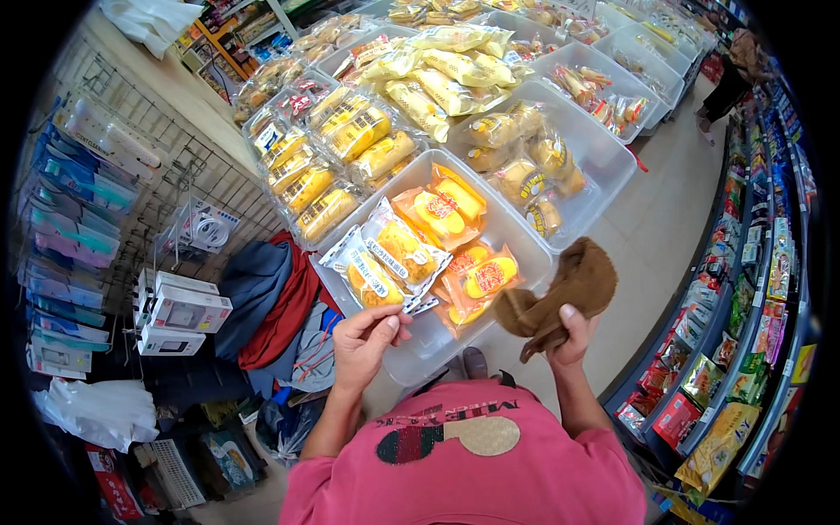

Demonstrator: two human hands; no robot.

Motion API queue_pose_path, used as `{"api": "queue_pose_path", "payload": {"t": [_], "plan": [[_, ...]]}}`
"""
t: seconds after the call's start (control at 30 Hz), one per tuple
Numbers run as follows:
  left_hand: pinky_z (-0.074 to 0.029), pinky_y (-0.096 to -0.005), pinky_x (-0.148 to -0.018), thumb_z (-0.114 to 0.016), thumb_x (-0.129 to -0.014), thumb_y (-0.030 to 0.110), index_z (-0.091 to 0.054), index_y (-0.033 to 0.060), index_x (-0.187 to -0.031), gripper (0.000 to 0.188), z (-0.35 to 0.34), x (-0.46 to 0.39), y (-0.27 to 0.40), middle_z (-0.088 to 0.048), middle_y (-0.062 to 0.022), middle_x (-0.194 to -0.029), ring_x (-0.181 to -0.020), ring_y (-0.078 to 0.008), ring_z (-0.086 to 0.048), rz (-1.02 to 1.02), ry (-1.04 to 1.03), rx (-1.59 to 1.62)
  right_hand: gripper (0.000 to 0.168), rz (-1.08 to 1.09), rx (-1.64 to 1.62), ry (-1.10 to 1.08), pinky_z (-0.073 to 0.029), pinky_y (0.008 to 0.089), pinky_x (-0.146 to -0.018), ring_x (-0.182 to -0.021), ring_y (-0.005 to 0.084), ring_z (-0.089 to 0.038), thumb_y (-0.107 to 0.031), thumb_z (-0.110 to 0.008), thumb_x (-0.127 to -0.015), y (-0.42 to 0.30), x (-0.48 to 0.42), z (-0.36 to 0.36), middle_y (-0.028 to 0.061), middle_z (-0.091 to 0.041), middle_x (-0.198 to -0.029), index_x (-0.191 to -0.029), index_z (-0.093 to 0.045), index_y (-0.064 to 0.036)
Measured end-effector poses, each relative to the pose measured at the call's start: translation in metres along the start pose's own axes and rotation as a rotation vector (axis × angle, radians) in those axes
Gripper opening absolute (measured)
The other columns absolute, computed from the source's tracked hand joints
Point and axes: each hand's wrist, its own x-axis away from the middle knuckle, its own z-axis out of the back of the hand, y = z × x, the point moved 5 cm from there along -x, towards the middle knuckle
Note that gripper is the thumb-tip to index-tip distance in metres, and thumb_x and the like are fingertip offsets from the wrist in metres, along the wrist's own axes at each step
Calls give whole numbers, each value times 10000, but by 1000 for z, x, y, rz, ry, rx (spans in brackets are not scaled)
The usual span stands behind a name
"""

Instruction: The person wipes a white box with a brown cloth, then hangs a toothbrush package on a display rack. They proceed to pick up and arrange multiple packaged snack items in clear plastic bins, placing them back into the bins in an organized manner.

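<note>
My right hand [572, 338] grips a bunched brown cloth [581, 282] over the front right rim of a clear plastic bin [410, 367]. Over the bin's front left part, my left hand [369, 338] has its thumb and fingertips close together at the edge of the white-and-blue wrapped bread packs [400, 252]. Whether the fingers pinch that wrapper cannot be made out. Orange-wrapped bread packs [446, 207] lie farther back in the bin. More orange packs [482, 275] rest at its right side, partly behind the cloth.
Bins of wrapped bread [518, 170] and yellow packets [453, 72] stand beyond. Packaged rolls [308, 180] are stacked at left. A wire rack [190, 170] holds boxed goods [187, 308]; folded clothes [275, 295] lie below. Snack shelves [715, 367] line the right; a person [728, 79] stands farther along.
</note>
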Motion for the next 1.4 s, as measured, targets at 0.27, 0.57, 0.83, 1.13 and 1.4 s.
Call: {"api": "queue_pose_path", "payload": {"t": [0.27,0.57,0.83,1.13,1.4], "plan": [[-441,-221,-504,-485,-813,8,-569,-70,-946,176,41,-14,-9,-613,-130,-755,-575,-146,-573,-35,181,96,409,100,146,259,-430,307,-797,-889,184,-512,-76,-526,-746,-33,-27,21,93,-498,-1009,-1130,-416,10],[-383,-159,-470,-491,-833,25,-562,-37,-981,176,65,-15,-25,-610,-72,-763,-566,-64,-532,25,272,91,470,398,720,324,-416,273,-786,-898,160,-498,-86,-622,-750,-40,-45,30,83,-501,-1037,-1157,-410,13],[-358,-152,-449,-499,-822,22,-555,-38,-992,189,89,-4,-2,-601,-59,-788,-546,-45,-508,-78,593,-83,547,574,1042,107,-399,325,-818,-928,218,-491,-56,-669,-689,-18,-102,25,102,-488,-1022,-1176,-424,-10],[-366,-165,-468,-525,-811,35,-564,-41,-969,179,41,-13,8,-561,-20,-768,-552,-40,-470,-84,817,-138,553,448,801,-68,-375,381,-824,-922,299,-483,-56,-650,-632,9,-147,51,164,-487,-998,-1130,-428,39],[-361,-224,-485,-559,-797,113,-580,-41,-798,155,21,-25,0,-530,-35,-633,-538,-77,-463,-63,883,-593,567,378,676,-273,-398,323,-791,-904,207,-487,-26,-618,-671,20,-151,57,127,-465,-1025,-1180,-374,31]]}}
